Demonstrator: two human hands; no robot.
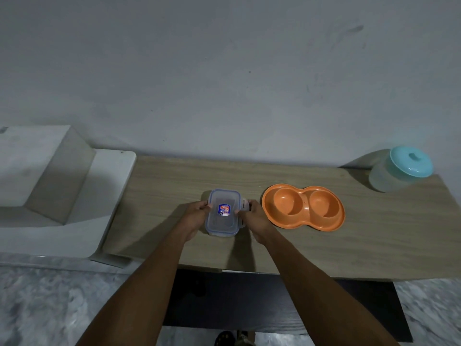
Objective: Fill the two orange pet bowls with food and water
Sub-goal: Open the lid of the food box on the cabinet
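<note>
Two bare forearms reach in from the bottom edge, converging toward mid-table. Below them, at the frame's lower edge, is a dark sandal (pixel 224 338) on pale marbled floor, with a dark mat (pixel 287 303) under the table's front edge.

Left hand (pixel 197 216): set against the left side of the food container (pixel 223 212), fingers curled round its edge, thumb up on the lid rim. Right hand (pixel 254 218): set against the container's right side, fingertips at a side clip (pixel 245 204) that stands flipped outward. The hands are apart, with the box clamped between them.

Container: clear rectangular plastic with a blue-trimmed lid, lid on, and a blue and red sticker on top. It sits on the wooden tabletop (pixel 174 181), roughly centred. The contents look dim and darkish through the lid; I cannot tell what they are.

Orange double bowl (pixel 303 207): one moulded piece with two round wells side by side, flat on the table just right of the right hand, not touching it. Both wells show bare orange plastic.

Far right, back corner near the wall: translucent jug (pixel 389 176) with a teal lid (pixel 411 162) and a small knob on top, well apart from the bowl. The fill level is not readable.

Left of the table: white ledge (pixel 104 186) with a recessed angular basin. Grey plaster wall behind, scuffed.
</note>
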